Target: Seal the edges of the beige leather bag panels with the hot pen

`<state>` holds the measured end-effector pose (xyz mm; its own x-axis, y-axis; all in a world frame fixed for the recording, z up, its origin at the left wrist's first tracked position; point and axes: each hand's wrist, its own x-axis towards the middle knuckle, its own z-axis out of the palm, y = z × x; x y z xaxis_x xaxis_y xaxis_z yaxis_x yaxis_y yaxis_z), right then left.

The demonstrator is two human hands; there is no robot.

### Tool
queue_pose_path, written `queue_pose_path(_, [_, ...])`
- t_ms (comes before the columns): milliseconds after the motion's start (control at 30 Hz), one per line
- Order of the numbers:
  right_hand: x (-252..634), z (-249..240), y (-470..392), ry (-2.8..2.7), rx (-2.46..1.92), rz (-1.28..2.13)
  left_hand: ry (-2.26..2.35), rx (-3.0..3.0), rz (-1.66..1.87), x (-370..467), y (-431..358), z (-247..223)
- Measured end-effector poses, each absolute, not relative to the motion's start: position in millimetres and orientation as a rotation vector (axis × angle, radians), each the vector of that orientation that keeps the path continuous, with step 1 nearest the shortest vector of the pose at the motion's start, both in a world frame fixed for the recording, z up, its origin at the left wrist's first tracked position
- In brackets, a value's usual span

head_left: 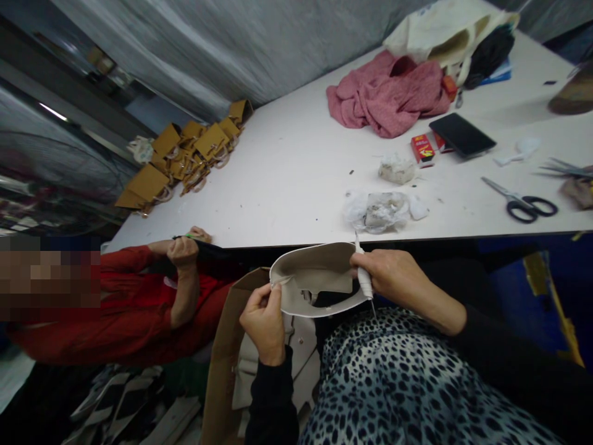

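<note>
A beige bag piece (319, 252) is held with its mouth open, in front of the table edge. The fingers of my left hand (267, 315) pinch its left rim. My right hand (393, 278) is closed around a white-wrapped pointed tool (364, 275), at the right rim of the bag piece. A thin tip sticks out at each end of the tool. Whether my right fingers also grip the rim is hard to see. Below my hands, a cardboard box (222, 352) holds several more beige pieces (296, 352).
On the white table (278, 179) lie scissors (521, 201), wrapped lumps (386, 210), a phone (463, 135), a small red box (422, 150) and a pink cloth (389, 93). Several tan bags (210, 141) stand at the far left. A co-worker in red (139, 290) sits left.
</note>
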<state>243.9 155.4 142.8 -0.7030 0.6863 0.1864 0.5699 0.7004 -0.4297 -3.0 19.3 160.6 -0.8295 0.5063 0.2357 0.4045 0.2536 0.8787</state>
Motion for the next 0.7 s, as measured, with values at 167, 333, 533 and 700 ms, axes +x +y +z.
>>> queue_pose_path(167, [241,137,159,-2.479,-0.915,0.728,2.442,0.89,1.607,-4,23,167])
queue_pose_path(333, [240,130,154,-2.349,-0.899,0.785,2.42,0.87,1.596,-8,23,167])
queue_pose_path(533, [240,128,148,-2.125,-0.932,0.972,2.402,0.829,1.593,-12,16,165])
queue_pose_path(700, [242,127,146,-1.889,-1.015,1.209,2.36,0.748,1.639,-10,11,162])
